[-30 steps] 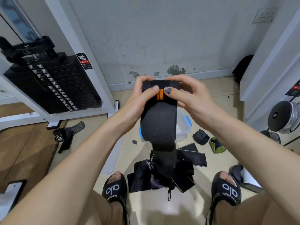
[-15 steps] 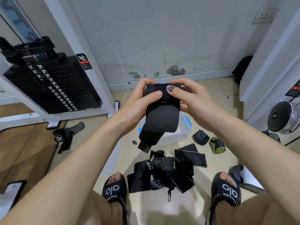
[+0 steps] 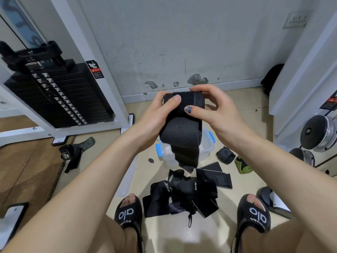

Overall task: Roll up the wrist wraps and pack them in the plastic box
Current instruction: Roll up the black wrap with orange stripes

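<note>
While you hold the black elastic wrist wrap point(image 3: 183, 114) up in front of you, both hands are curled onto its rolled upper part: your left hand point(image 3: 156, 115) grips the left end with the thumb laid across the front, and your right hand point(image 3: 215, 110) pinches the right side, thumb on the front face and fingers hooked over the top. The roll's long axis runs left to right between your hands, and the unrolled tail hangs straight down from it, its free end dangling just above the clear plastic box with blue clips point(image 3: 206, 148) on the beige floor. That is the relation your next move turns on: the loose length lies below your hands, so it looks as though you must keep turning the roll to draw the tail upward, with the two hands about equally near it. The box sits directly under and beyond the wrap, roughly centred between your arms, so either hand could lower the finished roll into it. Nearer your sandalled feet lies a heap of loose black wraps point(image 3: 184, 194), not yet rolled, and a rolled dark wrap point(image 3: 225, 154) and a green one point(image 3: 243, 167) rest to the box's right.
</note>
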The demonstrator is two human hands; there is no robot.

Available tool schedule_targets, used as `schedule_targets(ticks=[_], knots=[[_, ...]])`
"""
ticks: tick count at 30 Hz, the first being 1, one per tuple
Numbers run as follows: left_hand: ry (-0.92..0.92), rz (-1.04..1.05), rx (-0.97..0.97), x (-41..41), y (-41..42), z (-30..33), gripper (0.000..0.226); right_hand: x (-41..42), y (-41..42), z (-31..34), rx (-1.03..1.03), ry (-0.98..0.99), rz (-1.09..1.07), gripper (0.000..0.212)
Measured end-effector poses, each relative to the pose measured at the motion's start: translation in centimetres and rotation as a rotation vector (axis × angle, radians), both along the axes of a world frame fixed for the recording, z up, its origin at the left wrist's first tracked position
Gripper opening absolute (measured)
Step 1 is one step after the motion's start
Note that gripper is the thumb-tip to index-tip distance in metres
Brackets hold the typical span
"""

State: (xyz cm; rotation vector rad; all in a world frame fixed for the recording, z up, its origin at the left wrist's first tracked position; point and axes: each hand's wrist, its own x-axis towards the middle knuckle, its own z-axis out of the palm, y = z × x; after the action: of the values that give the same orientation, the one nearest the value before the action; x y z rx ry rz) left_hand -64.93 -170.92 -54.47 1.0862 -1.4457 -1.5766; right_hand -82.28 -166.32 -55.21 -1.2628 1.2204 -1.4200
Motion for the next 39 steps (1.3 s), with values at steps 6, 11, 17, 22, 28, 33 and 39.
schedule_targets(ticks=[6,11,17,22,28,33,39], knots=[[-0.022,-0.078,-0.058,1.0,-0.2,0.0,0.027,-0.3,-0.4,0.1,0.106,0.007,0.065,0.032],[0.007,0.001,0.027,0.0,0.4,-0.4,0.042,0.1,-0.2,0.2,0.020,0.043,-0.023,0.033],[-0.009,-0.066,0.158,-0.6,0.8,-0.4,0.054,0.6,0.3,-0.3,-0.059,0.148,-0.042,0.037],[-0.007,0.043,0.066,-0.6,0.6,-0.3,0.045,0.7,0.5,-0.3,0.108,0.050,0.010,0.054],[-0.003,0.109,0.064,0.0,0.3,0.1,0.050,1.1,0.6,-0.6,0.274,0.066,0.124,0.039],[-0.091,0.121,0.071,0.0,0.7,0.9,0.055,0.5,0.2,-1.1,0.282,0.076,0.137,0.029],[-0.149,0.112,0.103,0.4,0.7,1.5,0.060,0.5,-0.1,-1.3,0.261,0.019,0.155,0.017]])
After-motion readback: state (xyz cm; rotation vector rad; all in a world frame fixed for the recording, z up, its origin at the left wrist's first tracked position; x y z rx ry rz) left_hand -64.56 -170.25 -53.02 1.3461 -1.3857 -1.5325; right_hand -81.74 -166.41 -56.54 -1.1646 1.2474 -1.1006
